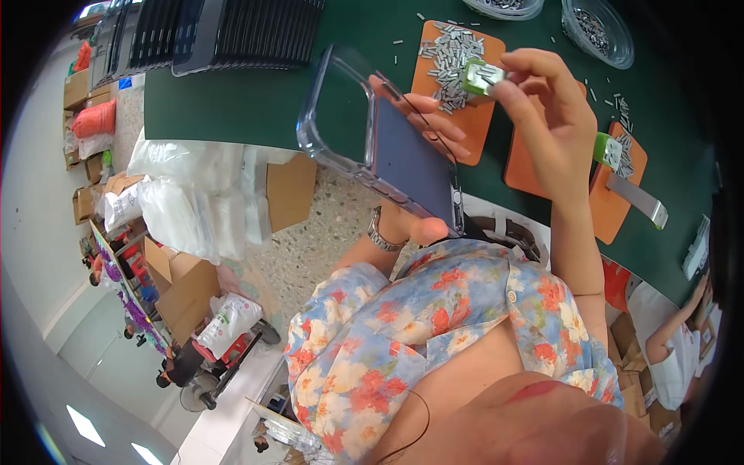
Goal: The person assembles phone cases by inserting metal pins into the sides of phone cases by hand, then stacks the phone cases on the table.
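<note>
My left hand (442, 132) grips a clear-edged phone case (411, 167) with a dark blue-grey panel, its fingers behind the case and the thumb at the near edge. The case is held tilted, in front of the table. My right hand (554, 108) pinches a small green block (474, 77) with a silvery face between thumb and forefinger. On that face lie a few short metal pins. The block is held over an orange board (480, 132) bearing a heap of metal pins (453, 58).
Two clear tubs (597, 35) of small metal parts stand at the far edge. Farther right, another green block (607, 151), loose pins and a metal strip (639, 198) lie by orange boards. Black cases (240, 35) are stacked at upper left. Plastic bags (182, 217) are below the table.
</note>
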Demonstrator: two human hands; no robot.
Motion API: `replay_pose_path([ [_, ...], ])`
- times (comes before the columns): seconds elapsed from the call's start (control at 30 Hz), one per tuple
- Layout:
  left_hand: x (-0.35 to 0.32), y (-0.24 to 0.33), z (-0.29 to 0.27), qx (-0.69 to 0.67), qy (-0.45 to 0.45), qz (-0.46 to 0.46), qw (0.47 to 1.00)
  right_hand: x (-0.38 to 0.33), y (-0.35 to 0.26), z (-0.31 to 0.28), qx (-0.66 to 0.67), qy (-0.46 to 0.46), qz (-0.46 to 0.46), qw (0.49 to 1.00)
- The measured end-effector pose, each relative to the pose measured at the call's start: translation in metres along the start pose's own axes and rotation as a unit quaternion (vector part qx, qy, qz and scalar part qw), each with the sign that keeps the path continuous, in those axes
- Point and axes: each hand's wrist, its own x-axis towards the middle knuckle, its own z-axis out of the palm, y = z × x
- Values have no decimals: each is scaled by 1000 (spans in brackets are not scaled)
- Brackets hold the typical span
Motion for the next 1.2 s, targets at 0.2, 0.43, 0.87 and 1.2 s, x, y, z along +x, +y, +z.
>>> replay_pose_path([
  [0.2, 11, 1, -6, 19, -3, -115, 993, 1, -7, 3, -159, 5, -121, 980],
  [0.43, 17, 2, 1, -14, 6, -102, 995, 1, -12, -2, -198, -16, -118, 973],
  [0.87, 25, 2, 11, 49, -37, -9, 998, 0, -3, -13, -304, 12, -250, 919],
  [1.2, 36, -12, -14, 116, -172, 38, 977, 2, 0, -2, -291, 34, -287, 912],
])
